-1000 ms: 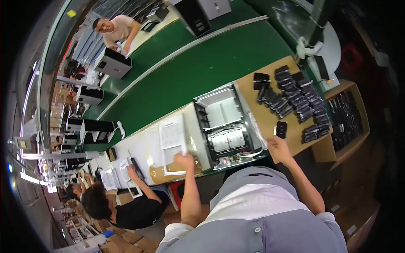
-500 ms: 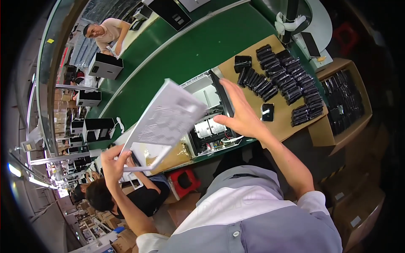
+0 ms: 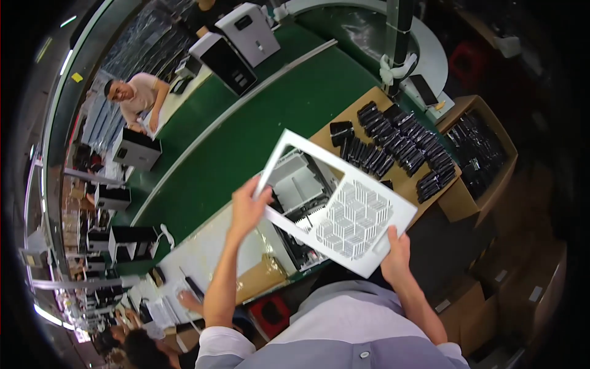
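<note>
A white rectangular panel [image 3: 354, 218], with a cube-patterned grille at one end and a large cut-out at the other, is held tilted in front of me. My left hand [image 3: 250, 206] grips its left edge beside the cut-out. At the lower right corner, by the grille end, my right hand [image 3: 396, 255] is closed on the edge. Behind the panel lies an open white appliance housing [image 3: 298, 181] on the bench, its inner parts showing through the cut-out. The panel hides much of the housing.
Many black plastic-wrapped packets [image 3: 405, 144] lie on a cardboard sheet [image 3: 326, 130] at the right, near a carton [image 3: 507, 157] of similar packets. White-and-black machines [image 3: 249, 37] stand beyond the green bench [image 3: 246, 135]. A person [image 3: 141, 101] sits across; another works lower left. A red stool [image 3: 270, 315] is below.
The panel has swung round to the right, grille end now toward my right side. My right hand, empty and spread before, now grips its corner. The whole view has also shifted.
</note>
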Motion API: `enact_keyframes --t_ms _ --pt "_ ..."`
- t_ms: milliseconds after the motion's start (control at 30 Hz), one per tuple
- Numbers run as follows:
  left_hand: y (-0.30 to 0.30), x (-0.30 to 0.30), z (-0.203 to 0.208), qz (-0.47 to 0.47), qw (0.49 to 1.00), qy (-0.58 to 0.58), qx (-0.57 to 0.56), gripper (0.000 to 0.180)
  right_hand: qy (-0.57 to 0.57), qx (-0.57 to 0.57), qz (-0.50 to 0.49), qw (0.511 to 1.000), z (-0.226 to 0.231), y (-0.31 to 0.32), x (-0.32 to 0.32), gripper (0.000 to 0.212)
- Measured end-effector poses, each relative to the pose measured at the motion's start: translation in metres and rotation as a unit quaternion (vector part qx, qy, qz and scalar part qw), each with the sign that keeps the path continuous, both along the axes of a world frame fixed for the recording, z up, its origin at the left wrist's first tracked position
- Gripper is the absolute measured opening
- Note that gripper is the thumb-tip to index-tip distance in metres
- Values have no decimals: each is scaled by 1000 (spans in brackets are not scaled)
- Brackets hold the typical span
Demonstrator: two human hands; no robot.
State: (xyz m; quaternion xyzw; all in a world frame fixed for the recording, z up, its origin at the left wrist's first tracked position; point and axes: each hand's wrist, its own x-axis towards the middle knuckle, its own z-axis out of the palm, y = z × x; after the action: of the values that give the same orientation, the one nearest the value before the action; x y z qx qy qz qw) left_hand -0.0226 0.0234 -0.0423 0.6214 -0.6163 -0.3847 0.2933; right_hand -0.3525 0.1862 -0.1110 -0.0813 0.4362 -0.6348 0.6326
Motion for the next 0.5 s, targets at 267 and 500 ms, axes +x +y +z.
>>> enact_keyframes --t_ms 267,500 --pt "-53 19 -82 -78 958 -159 -226 26 139 149 180 962 -40 54 62 53" --pt "-88 43 -112 -119 917 -239 -297 17 149 200 199 948 -58 36 106 58"
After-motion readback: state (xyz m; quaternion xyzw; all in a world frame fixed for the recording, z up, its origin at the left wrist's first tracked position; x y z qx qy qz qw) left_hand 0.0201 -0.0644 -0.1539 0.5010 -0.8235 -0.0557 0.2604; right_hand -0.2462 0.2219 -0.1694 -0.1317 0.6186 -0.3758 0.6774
